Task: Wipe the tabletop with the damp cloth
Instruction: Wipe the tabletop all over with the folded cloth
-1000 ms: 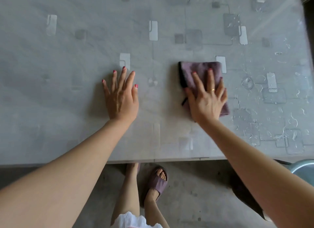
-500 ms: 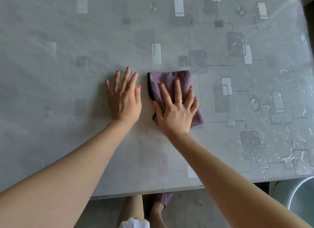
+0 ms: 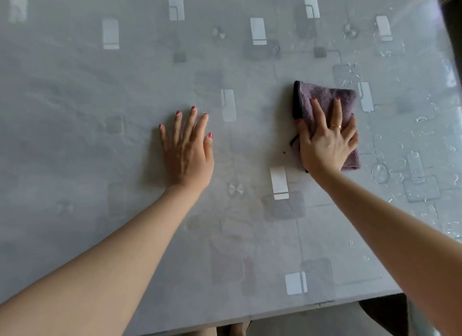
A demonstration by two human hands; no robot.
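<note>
A folded purple cloth (image 3: 322,98) lies flat on the grey patterned tabletop (image 3: 100,85), right of centre. My right hand (image 3: 325,143) presses down on the cloth with fingers spread, covering its near half. My left hand (image 3: 187,148) rests palm down on the bare tabletop, fingers apart, well to the left of the cloth and holding nothing. A ring shows on my right hand.
Water droplets and streaks (image 3: 380,173) cover the right part of the table, up to its right edge. The table's near edge (image 3: 250,318) runs along the bottom, with floor below it. A dark object (image 3: 382,313) sits under the near right corner.
My right hand has slid the cloth to the right, away from my left hand. The left hand has stayed planted on the table. The view has shifted forward over the table.
</note>
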